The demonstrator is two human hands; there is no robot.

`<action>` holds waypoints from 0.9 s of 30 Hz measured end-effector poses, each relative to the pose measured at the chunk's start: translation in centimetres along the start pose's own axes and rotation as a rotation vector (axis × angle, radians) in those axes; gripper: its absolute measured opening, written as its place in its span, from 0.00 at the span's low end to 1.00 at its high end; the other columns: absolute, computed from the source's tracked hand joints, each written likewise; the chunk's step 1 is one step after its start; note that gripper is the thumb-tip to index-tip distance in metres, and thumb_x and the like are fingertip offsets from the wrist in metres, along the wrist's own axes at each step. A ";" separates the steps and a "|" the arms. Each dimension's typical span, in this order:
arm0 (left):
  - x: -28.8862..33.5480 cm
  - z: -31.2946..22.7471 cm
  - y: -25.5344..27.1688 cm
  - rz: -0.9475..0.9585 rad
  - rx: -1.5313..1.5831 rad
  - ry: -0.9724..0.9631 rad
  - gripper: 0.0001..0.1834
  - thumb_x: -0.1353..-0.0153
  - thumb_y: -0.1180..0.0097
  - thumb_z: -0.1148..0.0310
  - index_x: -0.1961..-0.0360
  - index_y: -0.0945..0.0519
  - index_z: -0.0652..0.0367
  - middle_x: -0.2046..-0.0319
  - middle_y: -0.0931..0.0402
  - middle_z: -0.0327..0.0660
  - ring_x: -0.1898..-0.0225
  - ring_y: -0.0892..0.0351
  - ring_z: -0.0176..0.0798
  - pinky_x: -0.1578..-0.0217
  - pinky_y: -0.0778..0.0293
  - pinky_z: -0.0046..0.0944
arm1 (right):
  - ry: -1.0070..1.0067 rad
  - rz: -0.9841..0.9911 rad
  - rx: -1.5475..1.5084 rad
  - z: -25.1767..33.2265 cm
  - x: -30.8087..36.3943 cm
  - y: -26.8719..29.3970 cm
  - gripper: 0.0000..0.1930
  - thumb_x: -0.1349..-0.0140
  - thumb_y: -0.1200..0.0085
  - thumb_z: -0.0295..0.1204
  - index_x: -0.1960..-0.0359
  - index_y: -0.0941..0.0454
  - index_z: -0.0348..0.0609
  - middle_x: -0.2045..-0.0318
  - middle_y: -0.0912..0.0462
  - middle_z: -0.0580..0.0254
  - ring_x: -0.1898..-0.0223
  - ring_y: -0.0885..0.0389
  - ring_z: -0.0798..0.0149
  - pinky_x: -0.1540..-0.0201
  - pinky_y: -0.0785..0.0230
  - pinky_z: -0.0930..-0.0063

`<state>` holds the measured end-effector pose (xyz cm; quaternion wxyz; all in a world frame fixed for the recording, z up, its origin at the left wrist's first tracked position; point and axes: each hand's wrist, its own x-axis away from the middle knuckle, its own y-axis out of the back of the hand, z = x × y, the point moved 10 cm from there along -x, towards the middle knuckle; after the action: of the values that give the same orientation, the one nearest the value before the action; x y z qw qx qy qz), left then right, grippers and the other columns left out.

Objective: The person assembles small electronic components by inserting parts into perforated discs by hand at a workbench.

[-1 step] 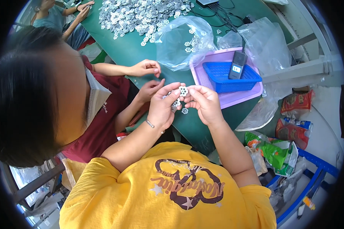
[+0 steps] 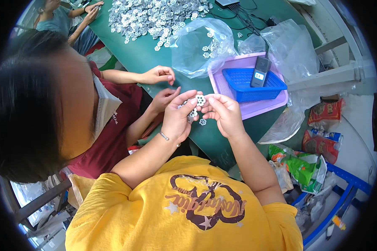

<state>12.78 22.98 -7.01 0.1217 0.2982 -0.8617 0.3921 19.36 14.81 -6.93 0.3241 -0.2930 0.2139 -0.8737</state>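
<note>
Above the near edge of the green table, my left hand [image 2: 176, 119] is closed around several small white flower-shaped pieces with dark round holes. One flower-shaped piece [image 2: 200, 100] stands up at its fingertips, face toward me. The thumb and forefinger of my right hand [image 2: 226, 113] pinch the right edge of this same piece. More pieces [image 2: 192, 112] show below my left thumb, partly hidden by the fingers. Just under my hands a loose flower-shaped piece [image 2: 202, 121] lies on the table.
A large heap of such pieces [image 2: 151, 19] covers the far table [image 2: 213, 144]. Nearby are a clear plastic bag [image 2: 186, 58], a pink basket [image 2: 215, 79] holding a blue basket [image 2: 238, 93], and a black handheld device [image 2: 260, 69]. A co-worker's hands [image 2: 160, 76] are close on the left.
</note>
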 end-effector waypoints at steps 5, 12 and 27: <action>-0.1 0.1 0.7 -0.034 -0.048 0.014 0.11 0.45 0.50 0.74 0.60 0.27 0.65 0.66 0.26 0.41 0.73 0.28 0.27 0.80 0.32 0.24 | 0.456 -0.023 0.493 3.4 0.8 -1.0 0.07 0.49 0.49 0.20 0.66 0.26 0.36 0.72 0.23 0.62 0.73 0.25 0.72 0.73 0.31 0.80; -0.4 0.9 2.2 0.001 0.100 0.170 0.12 0.45 0.48 0.72 0.60 0.28 0.65 0.72 0.27 0.37 0.74 0.29 0.27 0.81 0.33 0.25 | 0.846 -0.007 0.924 5.5 2.3 -4.7 0.10 0.54 0.48 0.15 0.67 0.26 0.37 0.70 0.25 0.59 0.71 0.24 0.70 0.69 0.30 0.80; -2.1 -0.8 5.0 -0.072 0.133 0.093 0.12 0.45 0.50 0.73 0.59 0.29 0.64 0.72 0.29 0.36 0.75 0.30 0.26 0.82 0.35 0.24 | -0.157 -0.025 0.524 -1.6 -4.6 -3.9 0.04 0.49 0.50 0.25 0.74 0.28 0.36 0.79 0.24 0.63 0.81 0.26 0.74 0.81 0.33 0.83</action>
<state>11.38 27.07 -10.44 0.1556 0.3178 -0.8158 0.4575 19.41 21.00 -7.64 0.3936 -0.2684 -0.0490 -0.8779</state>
